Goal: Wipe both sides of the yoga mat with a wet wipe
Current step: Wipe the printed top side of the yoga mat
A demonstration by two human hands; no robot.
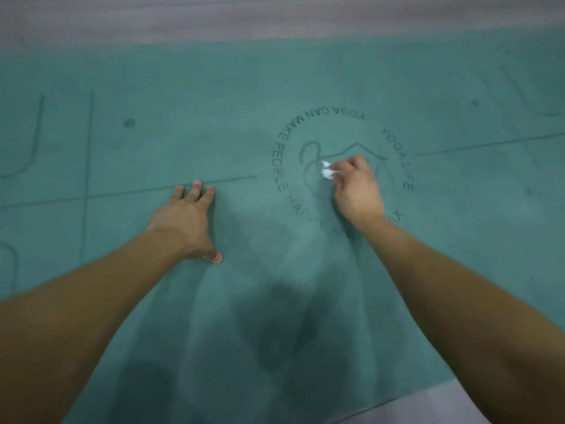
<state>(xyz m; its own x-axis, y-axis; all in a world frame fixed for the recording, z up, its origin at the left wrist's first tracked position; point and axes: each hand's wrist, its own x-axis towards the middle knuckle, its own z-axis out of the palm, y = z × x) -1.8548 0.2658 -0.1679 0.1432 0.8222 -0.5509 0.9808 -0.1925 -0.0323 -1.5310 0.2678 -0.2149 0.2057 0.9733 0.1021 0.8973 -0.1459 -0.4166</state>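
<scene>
Lying flat across the whole view, one teal yoga mat (275,81) covers the floor (275,16), a grey strip of which shows along the far edge and again at the lower right corner. No containers in sight.

Two bare hands, both on the mat. Left hand (186,221): palm down, fingers straight and spread, thumb out to the side, pressing flat on the mat; grip slack, nothing in it. Right hand (356,188): fingers curled, grip closed around one small crumpled white wet wipe (328,171), which sticks out past the fingertips and touches the mat surface.

The wipe sits inside the mat's printed ring of text (282,160), one ring, reading in part "YOGA CAN MAKE PEOPLE" and "YOGA LIFE", with a line drawing at its centre, partly hidden by the right hand.

Other mat markings: straight guide lines, two dark dots (129,123), curved outlines at far left and far right. Frame slightly blurred.
</scene>
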